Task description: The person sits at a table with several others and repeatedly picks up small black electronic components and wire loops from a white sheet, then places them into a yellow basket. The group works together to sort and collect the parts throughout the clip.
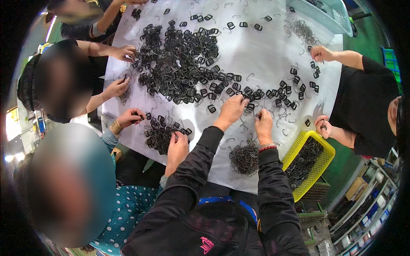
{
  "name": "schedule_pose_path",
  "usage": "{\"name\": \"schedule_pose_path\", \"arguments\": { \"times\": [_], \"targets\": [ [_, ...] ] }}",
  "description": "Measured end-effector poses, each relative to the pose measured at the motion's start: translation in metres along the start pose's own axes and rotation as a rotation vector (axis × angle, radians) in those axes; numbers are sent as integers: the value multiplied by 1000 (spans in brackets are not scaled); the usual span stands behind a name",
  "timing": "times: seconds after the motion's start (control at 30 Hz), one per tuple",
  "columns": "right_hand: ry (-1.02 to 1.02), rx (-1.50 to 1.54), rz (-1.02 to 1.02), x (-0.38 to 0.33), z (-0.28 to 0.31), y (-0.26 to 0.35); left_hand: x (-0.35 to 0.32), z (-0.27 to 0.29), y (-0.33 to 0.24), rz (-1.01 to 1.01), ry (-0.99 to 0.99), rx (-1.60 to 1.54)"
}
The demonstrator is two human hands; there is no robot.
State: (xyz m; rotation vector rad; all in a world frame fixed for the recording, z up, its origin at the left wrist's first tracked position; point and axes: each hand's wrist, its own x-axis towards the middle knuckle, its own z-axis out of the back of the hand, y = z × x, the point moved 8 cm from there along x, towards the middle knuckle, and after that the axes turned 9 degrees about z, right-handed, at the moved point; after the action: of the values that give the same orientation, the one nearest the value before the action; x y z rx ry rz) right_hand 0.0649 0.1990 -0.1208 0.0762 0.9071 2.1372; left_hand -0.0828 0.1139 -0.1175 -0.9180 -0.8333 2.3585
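Note:
My left hand (pixel 233 112) reaches over the middle of the table, its fingers bent together at a loose line of black slider buckles (pixel 258 94). Whatever lies between those fingertips is too small to make out. Close beside it, my right hand (pixel 264 124) has thumb and fingers pinched, with a small dark bit at the tips that I cannot name. Thin metal wire hooks (pixel 282 117) are scattered around both hands. Nearer to me, by my right forearm, sits a tangled heap of dark wire hooks (pixel 244 158).
A big mound of black buckles (pixel 181 64) covers the white table's (pixel 273 47) left half. Co-workers' hands work at the left around a smaller pile (pixel 160 138) and at the right. A yellow basket (pixel 328 149) of dark pieces stands by the right edge; a light-blue basket (pixel 341 23) is far right.

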Motion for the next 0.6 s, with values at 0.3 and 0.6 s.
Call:
{"name": "schedule_pose_path", "arguments": {
  "times": [0.3,0.6],
  "targets": [
    [-34,785,-265,-14,58,-15,-6,32,1,292,412,-1170],
    [41,428,-70,-6,118,-26,-7,2,-17,-111,-243,495]
  ]
}}
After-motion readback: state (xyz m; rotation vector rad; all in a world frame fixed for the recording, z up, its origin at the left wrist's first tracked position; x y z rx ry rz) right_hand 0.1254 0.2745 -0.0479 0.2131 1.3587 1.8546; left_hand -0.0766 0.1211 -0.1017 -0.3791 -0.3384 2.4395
